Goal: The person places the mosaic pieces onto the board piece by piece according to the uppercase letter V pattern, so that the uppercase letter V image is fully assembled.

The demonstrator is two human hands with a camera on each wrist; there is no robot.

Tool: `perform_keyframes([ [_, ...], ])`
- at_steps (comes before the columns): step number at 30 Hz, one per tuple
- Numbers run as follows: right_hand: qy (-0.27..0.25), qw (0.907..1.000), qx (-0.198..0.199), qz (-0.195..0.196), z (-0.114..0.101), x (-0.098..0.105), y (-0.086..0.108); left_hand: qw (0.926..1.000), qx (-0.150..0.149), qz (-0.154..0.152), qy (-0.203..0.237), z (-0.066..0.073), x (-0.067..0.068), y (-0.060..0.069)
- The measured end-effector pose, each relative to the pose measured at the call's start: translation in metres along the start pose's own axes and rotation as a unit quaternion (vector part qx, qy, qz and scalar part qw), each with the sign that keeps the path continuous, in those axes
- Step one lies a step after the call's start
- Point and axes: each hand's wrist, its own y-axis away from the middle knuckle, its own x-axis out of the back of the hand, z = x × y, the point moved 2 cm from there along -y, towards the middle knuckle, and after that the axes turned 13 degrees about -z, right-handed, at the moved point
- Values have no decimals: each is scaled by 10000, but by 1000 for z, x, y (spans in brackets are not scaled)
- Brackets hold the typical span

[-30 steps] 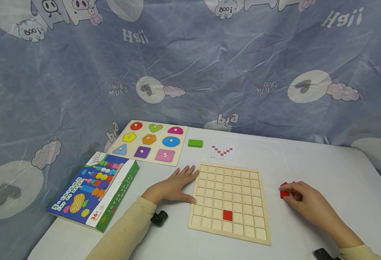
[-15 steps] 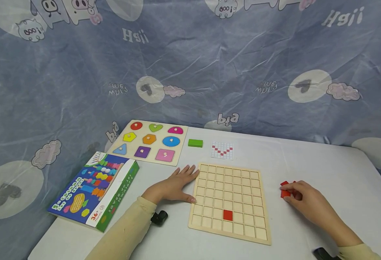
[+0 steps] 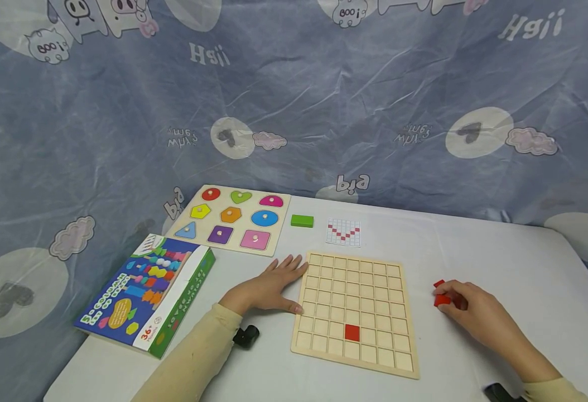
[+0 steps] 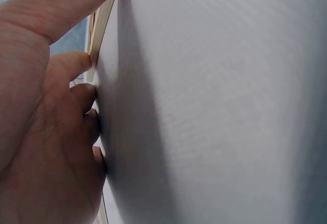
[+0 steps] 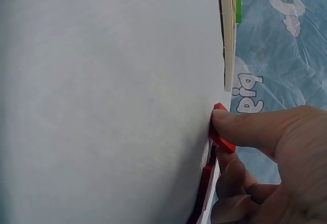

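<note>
My right hand (image 3: 482, 315) pinches a red square tile (image 5: 225, 141) between thumb and fingers, low over the table at the right. More red tiles (image 5: 204, 180) lie beneath and beside that hand, partly hidden by it. My left hand (image 3: 273, 286) rests with its fingers spread, its thumb and index fingertip touching the left edge of the wooden grid board (image 3: 411, 335). One red tile (image 3: 352, 333) sits in a square of the board's second row from the bottom. In the left wrist view, the left hand's fingers (image 4: 80, 65) lie against the table and the board's edge.
Behind the board lie a pattern card (image 3: 343, 232) with red squares in a V and a green block (image 3: 302, 221). A shape puzzle board (image 3: 208, 226) and a toy box (image 3: 145, 293) occupy the left. A patterned cloth (image 3: 294, 111) hangs behind the table.
The red tile in my right hand looks slightly more tilted, and a red tile seen behind the fingers earlier is now hidden. My left hand and the board keep their places.
</note>
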Motion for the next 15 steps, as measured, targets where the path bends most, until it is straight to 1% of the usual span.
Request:
perform_keyframes([
  [6,-64,9999,6,-127,0,1,0,10000,-16,13,20,1,0,1],
  [10,-108,9997,-79,-219,0,1,1,10000,-38,22,31,1,0,0],
  [15,-128,9995,-114,-250,-1,1,2,10000,-36,28,15,0,0,0],
])
